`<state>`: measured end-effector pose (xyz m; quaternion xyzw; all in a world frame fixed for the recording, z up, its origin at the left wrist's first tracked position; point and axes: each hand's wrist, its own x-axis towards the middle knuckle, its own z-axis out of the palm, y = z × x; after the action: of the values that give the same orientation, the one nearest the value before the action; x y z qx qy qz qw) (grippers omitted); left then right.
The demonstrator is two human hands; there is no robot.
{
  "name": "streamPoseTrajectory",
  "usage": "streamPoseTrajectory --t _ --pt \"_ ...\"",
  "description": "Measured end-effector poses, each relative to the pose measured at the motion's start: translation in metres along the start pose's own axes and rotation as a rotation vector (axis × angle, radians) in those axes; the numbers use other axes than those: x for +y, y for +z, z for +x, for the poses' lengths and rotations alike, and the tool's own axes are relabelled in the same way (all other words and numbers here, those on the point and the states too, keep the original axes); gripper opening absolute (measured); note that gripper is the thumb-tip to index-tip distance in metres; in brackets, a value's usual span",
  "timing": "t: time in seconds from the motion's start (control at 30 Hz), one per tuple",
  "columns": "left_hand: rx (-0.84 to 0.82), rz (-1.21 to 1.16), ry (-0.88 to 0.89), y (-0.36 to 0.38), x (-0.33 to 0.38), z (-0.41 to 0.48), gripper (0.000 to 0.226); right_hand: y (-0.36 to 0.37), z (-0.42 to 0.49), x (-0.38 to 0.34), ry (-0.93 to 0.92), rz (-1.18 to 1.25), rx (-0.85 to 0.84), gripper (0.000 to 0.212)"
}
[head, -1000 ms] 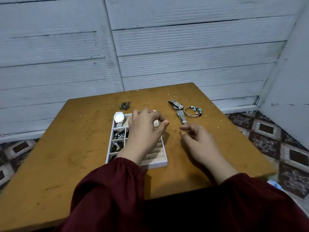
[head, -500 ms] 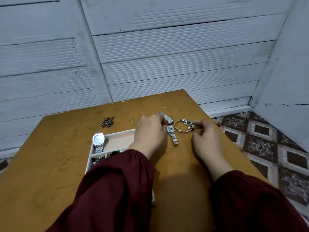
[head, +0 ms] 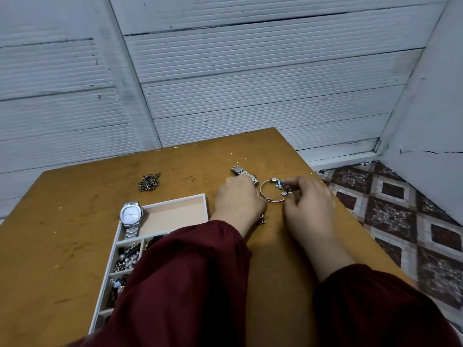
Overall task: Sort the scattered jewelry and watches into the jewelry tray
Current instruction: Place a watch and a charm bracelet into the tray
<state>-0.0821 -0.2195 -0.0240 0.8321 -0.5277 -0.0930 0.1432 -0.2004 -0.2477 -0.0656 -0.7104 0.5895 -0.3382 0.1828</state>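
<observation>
No readable text, number, brand or sign is showing anywhere. The square-faced silver steel watch with a pale dial (head: 130, 214), lying over the far left corner of the white compartmented jewelry tray (head: 206, 206), is showing only faint marks on its face, too small and blurred to read. The silver metal link-band watch (head: 244, 172) on the brown wooden table (head: 62, 221) is showing no legible marking. The charms on the thin silver bangle bracelet (head: 266, 198) are carrying no letters that can be made out.
</observation>
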Motion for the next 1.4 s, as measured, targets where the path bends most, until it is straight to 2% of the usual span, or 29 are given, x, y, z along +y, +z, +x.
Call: streamPoseTrajectory --t 0.27,0.47,0.73,1.03,1.4 --pt "0.024 0.024 0.066 -0.002 -0.006 0.004 0.020 -0.002 -0.004 -0.006 0.002 -0.177 -0.101 0.028" --pt "0.020 -0.056 0.107 0.002 -0.022 0.013 0.017 0.000 -0.004 -0.005 -0.062 -0.244 -0.133 0.029" --pt "0.063 -0.014 0.136 0.007 -0.030 0.017 0.020 0.001 -0.004 -0.007 -0.124 -0.301 -0.127 0.025" --pt "0.039 0.103 0.133 -0.001 -0.023 0.008 0.026 0.003 -0.005 -0.005 -0.146 -0.288 -0.096 0.024" --pt "-0.032 -0.131 0.142 -0.004 -0.029 0.005 0.015 -0.003 -0.007 -0.002 -0.152 -0.138 0.017 0.023"
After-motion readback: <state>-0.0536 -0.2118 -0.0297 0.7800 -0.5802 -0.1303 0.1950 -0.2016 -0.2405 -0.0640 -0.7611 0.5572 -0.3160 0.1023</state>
